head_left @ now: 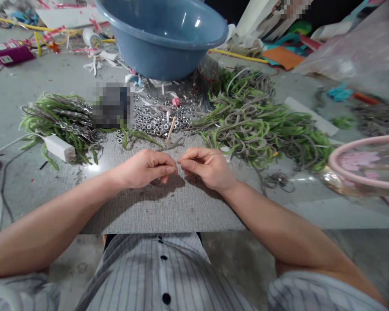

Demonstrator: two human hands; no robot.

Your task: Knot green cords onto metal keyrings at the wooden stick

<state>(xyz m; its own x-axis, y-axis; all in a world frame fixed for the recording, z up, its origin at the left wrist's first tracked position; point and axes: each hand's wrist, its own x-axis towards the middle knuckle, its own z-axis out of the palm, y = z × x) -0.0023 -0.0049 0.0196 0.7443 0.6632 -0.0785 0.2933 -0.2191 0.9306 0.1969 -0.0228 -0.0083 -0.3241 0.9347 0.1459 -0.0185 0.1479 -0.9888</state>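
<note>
Smack in the middle of the frame, just above the near edge of the grey table [142,211], both hands are nearly touching at the fingertips; the left hand [145,168] has thumb and forefinger pinched on a tiny metal bit [176,166], too small for me to make out from where I'm standing; the right hand [209,168] has its thumb and finger close together right beside it, though I can't tell if anything's caught between them. Behind the hands, around the centre, there's a scatter of small metal rings [149,119], with a wooden stick [171,129] poking up at the near side; center-right is a big messy heap of green and grey cords [253,121], and center-left sits a cord bundle [58,116] with metal pieces along it, a white adapter [58,148] resting against its near side. Top middle is a big blue basin [168,56]; upper left, a purple box [11,52]; right edge, a see-through container with a pink rim [335,160]; bottom middle, the person's striped shirt [162,276], dark buttons down the front.
</note>
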